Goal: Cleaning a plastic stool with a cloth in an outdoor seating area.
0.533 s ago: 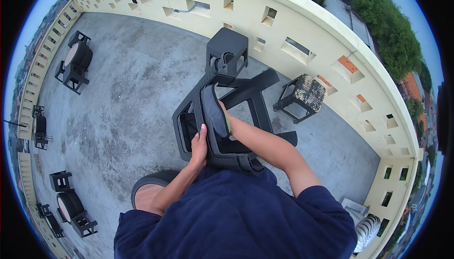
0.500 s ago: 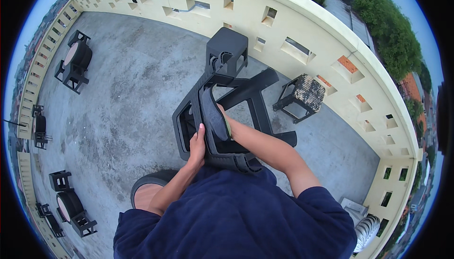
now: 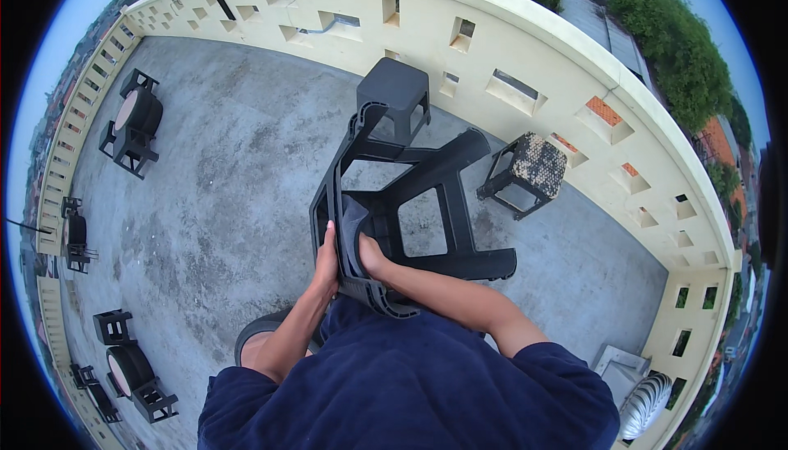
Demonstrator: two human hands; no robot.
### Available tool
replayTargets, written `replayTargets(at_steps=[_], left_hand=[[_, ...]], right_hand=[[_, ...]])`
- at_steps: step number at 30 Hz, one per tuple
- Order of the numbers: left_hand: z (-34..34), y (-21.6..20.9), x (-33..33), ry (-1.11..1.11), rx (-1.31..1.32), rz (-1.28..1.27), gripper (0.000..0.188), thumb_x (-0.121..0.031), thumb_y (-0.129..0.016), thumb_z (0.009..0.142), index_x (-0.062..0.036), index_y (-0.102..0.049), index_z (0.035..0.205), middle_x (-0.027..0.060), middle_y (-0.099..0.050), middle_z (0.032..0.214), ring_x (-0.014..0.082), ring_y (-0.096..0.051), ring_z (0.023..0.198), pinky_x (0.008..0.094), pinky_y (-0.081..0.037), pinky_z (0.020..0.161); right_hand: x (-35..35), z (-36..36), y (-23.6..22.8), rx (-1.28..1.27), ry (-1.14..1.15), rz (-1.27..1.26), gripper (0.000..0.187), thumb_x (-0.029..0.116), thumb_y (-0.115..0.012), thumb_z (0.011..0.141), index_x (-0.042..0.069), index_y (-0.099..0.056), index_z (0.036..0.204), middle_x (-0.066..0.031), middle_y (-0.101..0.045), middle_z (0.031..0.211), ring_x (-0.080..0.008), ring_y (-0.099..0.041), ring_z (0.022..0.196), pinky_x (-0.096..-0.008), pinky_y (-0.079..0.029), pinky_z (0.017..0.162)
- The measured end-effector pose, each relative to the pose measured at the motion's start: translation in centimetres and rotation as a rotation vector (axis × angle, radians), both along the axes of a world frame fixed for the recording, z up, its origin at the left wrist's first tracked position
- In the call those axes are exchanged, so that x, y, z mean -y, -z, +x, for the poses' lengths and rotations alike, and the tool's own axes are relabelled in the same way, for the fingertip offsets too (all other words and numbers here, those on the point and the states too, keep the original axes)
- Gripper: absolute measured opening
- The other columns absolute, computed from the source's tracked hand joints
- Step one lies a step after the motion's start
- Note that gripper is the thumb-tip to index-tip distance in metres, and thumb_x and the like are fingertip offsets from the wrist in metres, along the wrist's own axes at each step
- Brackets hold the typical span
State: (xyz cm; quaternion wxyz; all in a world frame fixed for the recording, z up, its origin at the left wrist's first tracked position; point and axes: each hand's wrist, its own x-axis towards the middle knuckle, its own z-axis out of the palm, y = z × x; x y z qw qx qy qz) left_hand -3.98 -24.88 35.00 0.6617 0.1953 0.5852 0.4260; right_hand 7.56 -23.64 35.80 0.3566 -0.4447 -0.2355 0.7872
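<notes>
A black plastic stool (image 3: 455, 204) lies tipped on its side in front of me, its legs pointing away to the right. My left hand (image 3: 327, 263) holds one of its legs at the near left, the thumb up along the edge and the other fingers mostly hidden. My right hand (image 3: 373, 257) reaches in between the legs, its fingers closed on a grey cloth (image 3: 353, 224). That cloth is pressed against the inner face of the same leg. The stool's near end rests against my dark blue shirt.
Another black stool (image 3: 394, 84) stands upright just beyond. A stool with a speckled, worn top (image 3: 535, 163) is by the cream wall (image 3: 427, 6). Stools around round tables (image 3: 135, 113) stand on the left. A silver ribbed vent (image 3: 647, 405) is at the lower right.
My right hand has moved down and left with the cloth, deeper against the leg. My left hand has shifted slightly left, and the stool has turned a little more upright.
</notes>
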Motion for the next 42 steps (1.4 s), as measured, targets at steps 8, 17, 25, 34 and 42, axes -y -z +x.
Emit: replayTargets(at_steps=[8, 17, 25, 34, 42], left_hand=[[4.3, -2.8, 1.1, 0.027, -0.019, -0.088, 0.076, -0.061, -0.047, 0.100, 0.0076, -0.058, 0.129, 0.0161, -0.067, 0.121, 0.0214, -0.064, 0.107, 0.0337, -0.049, 0.096], [6.0, -1.7, 4.3, -0.068, 0.035, -0.144, 0.076, -0.063, -0.044, 0.100, 0.0049, -0.058, 0.131, 0.0151, -0.066, 0.126, 0.0224, -0.063, 0.112, 0.0353, -0.047, 0.100], [8.0, -2.6, 5.4, -0.190, 0.025, -0.170, 0.074, -0.061, -0.045, 0.100, 0.0060, -0.058, 0.130, 0.0144, -0.067, 0.123, 0.0215, -0.064, 0.109, 0.0353, -0.049, 0.097], [8.6, -4.6, 5.4, -0.269, -0.031, -0.189, 0.054, -0.065, -0.044, 0.099, -0.0147, -0.061, 0.088, -0.0022, -0.056, 0.066, 0.0114, -0.053, 0.056, 0.0271, -0.044, 0.053], [9.3, -4.1, 7.3, -0.266, -0.024, -0.175, 0.051, -0.069, -0.045, 0.096, -0.0204, -0.054, 0.084, -0.0060, -0.040, 0.057, 0.0089, -0.040, 0.045, 0.0245, -0.033, 0.043]], right_hand=[[-11.6, 0.9, 6.3, 0.111, 0.356, 0.284, 0.043, 0.036, -0.043, 0.103, 0.000, -0.068, 0.103, -0.0085, -0.070, 0.090, -0.0154, -0.062, 0.080, -0.0298, -0.049, 0.075], [-13.4, 6.2, 5.9, -0.175, 0.484, -0.157, 0.031, 0.018, -0.043, 0.100, 0.000, -0.066, 0.111, -0.0133, -0.071, 0.104, -0.0257, -0.068, 0.090, -0.0402, -0.055, 0.082], [-15.7, 12.7, 11.9, -0.096, 0.453, -0.050, 0.026, 0.017, -0.044, 0.100, 0.004, -0.066, 0.103, -0.0097, -0.070, 0.095, -0.0252, -0.068, 0.085, -0.0399, -0.055, 0.080], [-14.6, 18.1, 13.5, -0.170, 0.745, -0.107, 0.031, 0.021, -0.039, 0.102, 0.006, -0.066, 0.105, -0.0091, -0.068, 0.095, -0.0247, -0.067, 0.085, -0.0398, -0.055, 0.079], [-15.9, 18.1, 17.3, -0.248, 0.852, -0.317, 0.024, 0.022, -0.045, 0.100, 0.007, -0.064, 0.104, -0.0106, -0.069, 0.096, -0.0259, -0.067, 0.084, -0.0418, -0.055, 0.077]])
